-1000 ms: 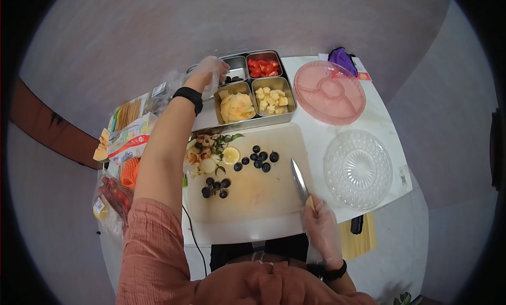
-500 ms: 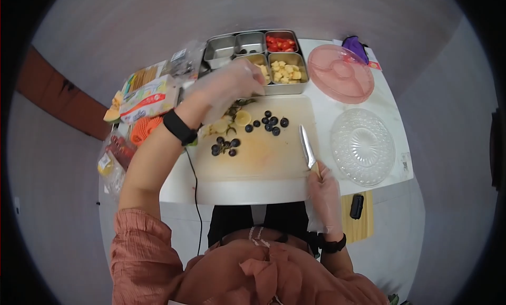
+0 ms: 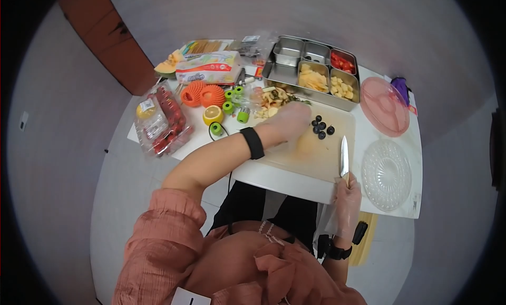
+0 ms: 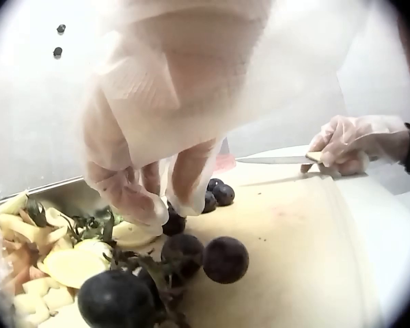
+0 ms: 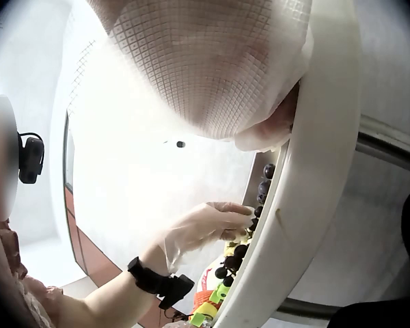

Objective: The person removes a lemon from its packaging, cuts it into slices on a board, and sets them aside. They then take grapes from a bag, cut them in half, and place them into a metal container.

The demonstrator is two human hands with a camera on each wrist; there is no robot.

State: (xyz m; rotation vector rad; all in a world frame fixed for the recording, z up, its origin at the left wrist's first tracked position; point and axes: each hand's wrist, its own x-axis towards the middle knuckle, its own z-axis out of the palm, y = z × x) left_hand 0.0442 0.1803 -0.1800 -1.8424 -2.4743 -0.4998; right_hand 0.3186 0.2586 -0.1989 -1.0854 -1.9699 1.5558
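Observation:
My gloved left hand (image 3: pixel 293 120) reaches down over the pale cutting board (image 3: pixel 329 160). In the left wrist view its thumb and finger pinch a dark grape (image 4: pixel 175 223) from both sides. More dark grapes (image 4: pixel 225 260) lie just in front of the fingertips, by fruit peelings (image 4: pixel 72 263) and green leafy scraps. Another cluster of grapes (image 3: pixel 322 128) sits right of the hand on the board. My gloved right hand (image 3: pixel 348 202) grips a knife (image 3: pixel 344 157) by its light handle at the board's right edge, blade pointing away from me.
Behind the board stands a metal tray (image 3: pixel 337 100) with cut fruit in square tins. On the right are a pink divided dish (image 3: pixel 387 107) and a clear patterned plate (image 3: pixel 386 176). Leftward lie a halved lemon (image 3: pixel 213 115), green-handled cutters (image 3: pixel 243 115), orange foam nets (image 3: pixel 212 95) and packed red fruit (image 3: pixel 171 120).
My left hand has come back from the metal tins to the grapes on the board. The head view has turned left. My right hand keeps the knife at the board's right edge.

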